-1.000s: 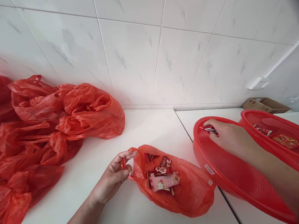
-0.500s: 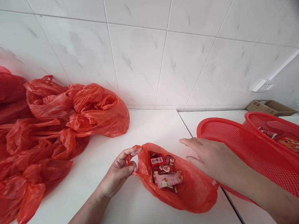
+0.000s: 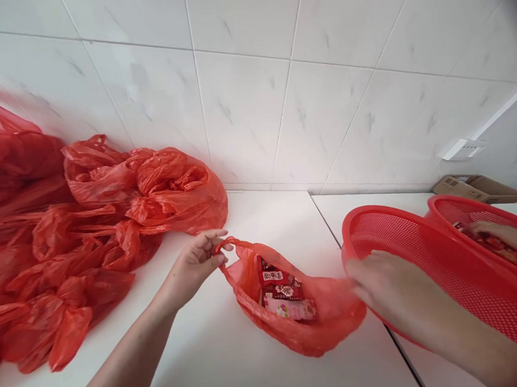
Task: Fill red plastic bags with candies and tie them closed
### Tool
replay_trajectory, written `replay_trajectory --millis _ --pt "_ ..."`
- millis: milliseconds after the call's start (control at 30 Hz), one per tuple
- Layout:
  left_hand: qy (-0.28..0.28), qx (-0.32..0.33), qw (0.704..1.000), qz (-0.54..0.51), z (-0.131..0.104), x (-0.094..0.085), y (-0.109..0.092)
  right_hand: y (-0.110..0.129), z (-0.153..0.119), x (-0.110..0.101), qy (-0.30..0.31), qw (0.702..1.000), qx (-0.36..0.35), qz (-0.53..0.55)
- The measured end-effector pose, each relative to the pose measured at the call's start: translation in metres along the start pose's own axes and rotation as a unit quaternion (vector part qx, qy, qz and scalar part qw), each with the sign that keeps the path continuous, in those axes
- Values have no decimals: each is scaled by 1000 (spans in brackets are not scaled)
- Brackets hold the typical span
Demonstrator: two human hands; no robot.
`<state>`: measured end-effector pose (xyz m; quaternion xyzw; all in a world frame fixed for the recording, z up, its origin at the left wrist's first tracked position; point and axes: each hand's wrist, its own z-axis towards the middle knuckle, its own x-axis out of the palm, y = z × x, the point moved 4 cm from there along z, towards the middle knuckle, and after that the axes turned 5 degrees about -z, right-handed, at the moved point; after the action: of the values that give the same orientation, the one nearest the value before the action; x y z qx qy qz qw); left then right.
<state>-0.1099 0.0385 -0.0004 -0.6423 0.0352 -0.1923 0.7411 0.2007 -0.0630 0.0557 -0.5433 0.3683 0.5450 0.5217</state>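
A red bag (image 3: 335,308) is lying at six o'clock on the surface (image 3: 198,349), with snack packets (image 3: 290,308) showing inside. The left hand (image 3: 196,261) is pinching its ten o'clock corner; the right hand (image 3: 383,273) is blurring at its three o'clock edge, grip unclear. The person is seemingly steadying the bag's mouth; the next move is probably calling for firm hold on both sides.

The single view looks out from the person's head, facing forward and tilted down over a white table (image 3: 193,355), with the tiled wall (image 3: 245,118) filling the upper half. It sits near enough that both forearms run in from the lower edge, the left hand (image 3: 196,260) left of centre and the right hand (image 3: 378,282) to the right. A dark patch cuts the top right corner.
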Motion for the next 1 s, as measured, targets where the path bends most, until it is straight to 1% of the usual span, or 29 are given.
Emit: replay_trajectory --millis 33,67,100,133,167,200,233,267,300,333,400,433,467,500,533,567,600,633,667,700,733,767,800,833,867,900,933,967,1000 --pt "-21 37 999 8 3 1 -18 -7 4 -12 5 996 64 63" --pt "-45 83 996 11 5 2 -38 -15 7 -23 7 982 123 147" --pt "-66 142 988 8 5 5 -61 -22 10 -32 4 955 167 244" --pt "-79 198 977 2 4 9 -83 -29 13 -40 -8 919 192 345" --pt "-81 238 968 3 2 15 -102 -35 16 -45 -19 876 200 438" --pt "-78 263 961 18 0 21 -117 -41 19 -49 -28 834 197 514" --pt "-76 279 956 51 -3 27 -130 -46 22 -50 -32 802 192 565" --pt "-82 295 947 100 -5 32 -138 -51 23 -50 -33 786 188 589" --pt "-97 313 930 165 -8 36 -145 -56 25 -49 -36 786 184 589" --pt "-114 336 904 241 -11 39 -149 -59 25 -48 -43 799 186 570" --pt "-138 387 827 384 -17 43 -152 -63 24 -47 -52 848 208 485" --pt "-140 407 788 440 -19 44 -152 -63 23 -47 -58 873 226 429" --pt "-136 419 759 479 -20 45 -152 -61 21 -49 -65 891 246 375" --pt "-131 427 739 504 -21 46 -153 -58 19 -52 -73 902 265 332" --pt "-131 433 726 518 -22 46 -153 -54 18 -55 -82 905 282 306" --pt "-133 436 718 526 -22 46 -155 -49 17 -58 -102 901 294 303" --pt "-137 436 714 531 -22 46 -156 -43 16 -60 -133 887 300 325" --pt "-142 435 712 533 -23 47 -157 -36 17 -61 -168 862 298 374" --pt "-147 431 714 532 -23 49 -157 -28 19 -59 -198 825 286 445" --pt "-153 424 721 526 -22 51 -157 -19 22 -55 -215 778 268 526" --pt "-157 409 738 513 -21 52 -154 -9 27 -48 -211 725 242 610" --pt "-156 384 766 492 -18 54 -151 2 33 -39 -185 672 216 684" --pt "-146 348 804 459 -15 55 -145 14 38 -31 -144 627 193 741" --pt "-127 304 848 414 -12 57 -138 26 43 -24 -102 597 173 777" --pt "-101 254 891 361 -8 59 -129 37 46 -19 -74 583 155 794" --pt "-73 205 927 306 -6 62 -121 46 48 -16 -63 582 138 799" --pt "-45 162 952 254 -4 66 -114 54 48 -16 -60 591 125 795" --pt "-23 132 968 210 -3 71 -108 60 48 -17 -63 607 118 783" --pt "-5 112 978 178 -2 75 -103 66 48 -20 -62 629 112 767"
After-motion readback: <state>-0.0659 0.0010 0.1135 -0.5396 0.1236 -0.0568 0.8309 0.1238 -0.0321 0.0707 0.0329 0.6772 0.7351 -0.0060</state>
